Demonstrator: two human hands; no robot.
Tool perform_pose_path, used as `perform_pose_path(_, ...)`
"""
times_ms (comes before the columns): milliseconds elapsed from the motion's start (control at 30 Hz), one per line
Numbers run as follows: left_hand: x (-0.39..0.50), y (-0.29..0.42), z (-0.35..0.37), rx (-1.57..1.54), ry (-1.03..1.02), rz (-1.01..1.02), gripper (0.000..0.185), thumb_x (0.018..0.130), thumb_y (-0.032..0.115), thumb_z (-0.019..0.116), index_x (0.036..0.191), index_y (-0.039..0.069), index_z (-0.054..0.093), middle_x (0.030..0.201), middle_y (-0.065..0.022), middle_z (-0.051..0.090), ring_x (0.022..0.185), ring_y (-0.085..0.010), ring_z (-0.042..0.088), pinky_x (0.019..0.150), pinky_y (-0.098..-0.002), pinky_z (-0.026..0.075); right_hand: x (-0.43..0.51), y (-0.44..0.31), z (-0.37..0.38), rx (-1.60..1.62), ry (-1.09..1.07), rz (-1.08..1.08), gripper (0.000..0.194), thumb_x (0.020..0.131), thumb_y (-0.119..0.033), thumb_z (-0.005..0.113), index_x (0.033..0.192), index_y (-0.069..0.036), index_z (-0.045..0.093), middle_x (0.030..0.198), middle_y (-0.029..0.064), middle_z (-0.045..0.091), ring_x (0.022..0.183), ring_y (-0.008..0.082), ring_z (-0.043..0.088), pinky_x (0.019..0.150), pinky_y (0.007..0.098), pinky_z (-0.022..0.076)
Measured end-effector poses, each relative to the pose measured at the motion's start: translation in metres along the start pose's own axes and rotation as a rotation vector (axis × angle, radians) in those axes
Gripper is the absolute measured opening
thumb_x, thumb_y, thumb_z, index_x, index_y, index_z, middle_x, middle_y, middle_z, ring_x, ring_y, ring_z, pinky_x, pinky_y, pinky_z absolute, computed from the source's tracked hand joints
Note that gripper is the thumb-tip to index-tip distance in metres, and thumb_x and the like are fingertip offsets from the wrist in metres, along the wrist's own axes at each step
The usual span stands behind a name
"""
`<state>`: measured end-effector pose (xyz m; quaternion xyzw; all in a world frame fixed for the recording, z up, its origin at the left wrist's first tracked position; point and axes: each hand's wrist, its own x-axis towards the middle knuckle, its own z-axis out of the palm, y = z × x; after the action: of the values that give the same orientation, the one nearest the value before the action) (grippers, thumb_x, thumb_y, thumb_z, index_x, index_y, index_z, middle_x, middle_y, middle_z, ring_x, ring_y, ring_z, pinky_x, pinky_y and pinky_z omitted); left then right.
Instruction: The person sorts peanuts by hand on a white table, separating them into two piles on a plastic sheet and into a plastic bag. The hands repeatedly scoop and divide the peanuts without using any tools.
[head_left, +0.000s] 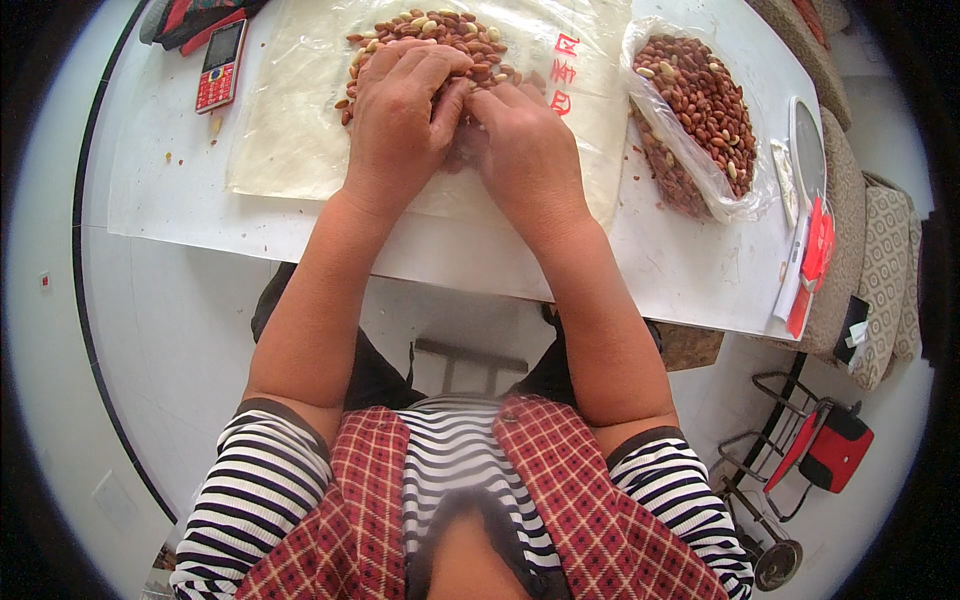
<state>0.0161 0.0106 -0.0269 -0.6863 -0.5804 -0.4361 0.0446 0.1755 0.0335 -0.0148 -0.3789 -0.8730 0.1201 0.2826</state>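
Observation:
A heap of shelled peanuts (457, 34), mostly red-skinned with a few pale skinless ones, lies on a cream plastic sheet (292, 150). My left hand (405, 105) rests over the near part of the heap, fingers bent down and thumb towards the right. Close against it, my right hand (525, 135) has its fingers curled in, their tips meeting near the left thumb. Whatever is between the fingers is hidden. Below the hands, a reddish blur suggests loose peanuts or skins, too smeared to tell.
To the right stands an open clear plastic bag (697, 112) full of peanuts. A red keypad phone (221, 67) lies on the white table (465, 259) at the left. A handled oval mirror-like item (806, 150) and a red plastic piece (817, 247) lie along the right edge.

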Motion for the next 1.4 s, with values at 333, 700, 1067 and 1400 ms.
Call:
perform_pose_path(333, 0.001, -0.006, 0.002, -0.164, 0.097, -0.097, 0.011, 0.097, 0.011, 0.073, 0.105, 0.004, 0.077, 0.105, -0.0123, 0.076, 0.106, -0.0337, 0.068, 0.095, -0.0431, 0.053, -0.008, -0.013, 0.001, 0.040, 0.105, -0.117, 0.019, 0.082, -0.014, 0.079, 0.098, -0.006, 0.072, 0.105, 0.0126, 0.071, 0.103, 0.0344, 0.065, 0.090, 0.0475, 0.0528)
perform_pose_path(700, -0.003, 0.031, 0.001, -0.258, -0.193, 0.207, 0.032, 0.090, 0.019, 0.081, 0.120, 0.009, 0.076, 0.132, -0.0093, 0.073, 0.134, -0.0308, 0.060, 0.122, -0.0490, 0.039, 0.007, 0.051, -0.040, 0.065, 0.277, 0.170, 0.018, 0.088, -0.012, 0.079, 0.104, -0.004, 0.078, 0.100, 0.0155, 0.074, 0.101, 0.0349, 0.068, 0.089, 0.0435, 0.0551)
perform_pose_path(1067, -0.019, 0.040, 0.020, 0.150, -0.456, 0.297, 0.035, 0.100, 0.028, 0.065, 0.133, 0.021, 0.074, 0.150, -0.0029, 0.064, 0.157, -0.0289, 0.040, 0.134, -0.0575, 0.015, -0.001, 0.064, -0.043, 0.051, 0.113, 0.248, 0.021, 0.091, -0.013, 0.078, 0.109, -0.003, 0.077, 0.109, 0.0194, 0.074, 0.106, 0.0389, 0.068, 0.096, 0.0461, 0.0535)
perform_pose_path(1400, -0.004, -0.004, -0.004, 0.328, -0.279, 0.101, 0.024, 0.097, 0.024, 0.074, 0.120, 0.017, 0.078, 0.142, 0.0017, 0.070, 0.148, -0.0283, 0.049, 0.130, -0.0561, 0.025, -0.003, 0.036, -0.016, 0.019, 0.060, 0.056, 0.015, 0.088, -0.002, 0.074, 0.102, -0.004, 0.075, 0.106, 0.0168, 0.072, 0.106, 0.0373, 0.068, 0.093, 0.0458, 0.0570)
